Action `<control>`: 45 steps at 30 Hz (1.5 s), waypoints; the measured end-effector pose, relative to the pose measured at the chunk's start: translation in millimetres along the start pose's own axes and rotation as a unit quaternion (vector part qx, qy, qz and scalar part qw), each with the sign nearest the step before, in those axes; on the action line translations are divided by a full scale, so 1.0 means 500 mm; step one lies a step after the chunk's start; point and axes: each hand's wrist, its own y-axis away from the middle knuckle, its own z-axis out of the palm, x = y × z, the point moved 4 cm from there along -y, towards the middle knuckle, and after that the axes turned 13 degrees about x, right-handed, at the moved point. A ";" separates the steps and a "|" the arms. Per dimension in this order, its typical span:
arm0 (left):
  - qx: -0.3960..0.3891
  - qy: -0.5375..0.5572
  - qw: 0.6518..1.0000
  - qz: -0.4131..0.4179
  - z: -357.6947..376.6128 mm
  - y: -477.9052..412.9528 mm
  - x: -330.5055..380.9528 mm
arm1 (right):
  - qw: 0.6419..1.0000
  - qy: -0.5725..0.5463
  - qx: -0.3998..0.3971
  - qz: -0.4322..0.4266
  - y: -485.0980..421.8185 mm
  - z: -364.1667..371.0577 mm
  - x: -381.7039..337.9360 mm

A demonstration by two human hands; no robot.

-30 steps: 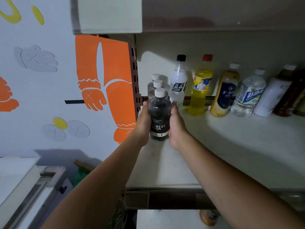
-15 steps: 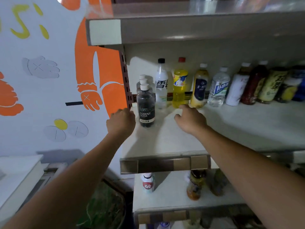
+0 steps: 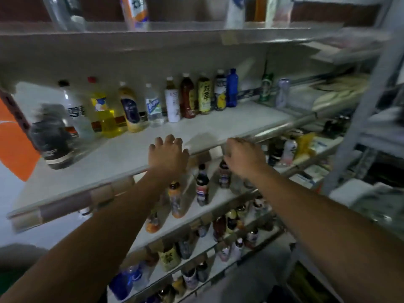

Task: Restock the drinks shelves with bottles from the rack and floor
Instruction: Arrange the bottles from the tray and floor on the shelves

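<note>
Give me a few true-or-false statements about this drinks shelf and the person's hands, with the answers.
1. The left hand and right hand both hold nothing. True.
2. The left hand grips the dark soda bottle. False: it stands at the far left of the shelf, apart from both hands.
3. A blue bottle stands in the shelf's back row. True.
4. Nothing is stocked beneath this shelf. False: the lower shelves carry many bottles.

White shelf (image 3: pixel 218 123); dark bottle (image 3: pixel 52 138); yellow bottle (image 3: pixel 105 119); blue bottle (image 3: pixel 232 88).

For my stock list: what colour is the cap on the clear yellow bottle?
Red; the cap shows best in the head view.
</note>
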 end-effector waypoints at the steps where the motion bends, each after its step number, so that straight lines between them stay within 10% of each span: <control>1: -0.006 0.017 0.999 0.033 0.009 -0.001 0.070 | 1.000 0.016 0.010 0.018 0.027 -0.021 0.056; 13: -0.029 0.224 0.918 0.327 0.111 0.088 0.740 | 0.948 0.175 0.022 0.264 0.348 -0.168 0.536; 28: -0.171 0.344 0.798 0.464 0.210 0.225 1.112 | 0.780 0.233 0.083 0.576 0.593 -0.245 0.765; 37: -0.160 0.308 0.823 0.449 0.217 0.272 1.183 | 0.674 0.093 0.115 0.724 0.627 -0.269 0.976; 45: -0.121 0.227 0.843 0.472 0.212 0.309 1.282 | 0.727 0.023 0.046 0.685 0.649 -0.232 1.093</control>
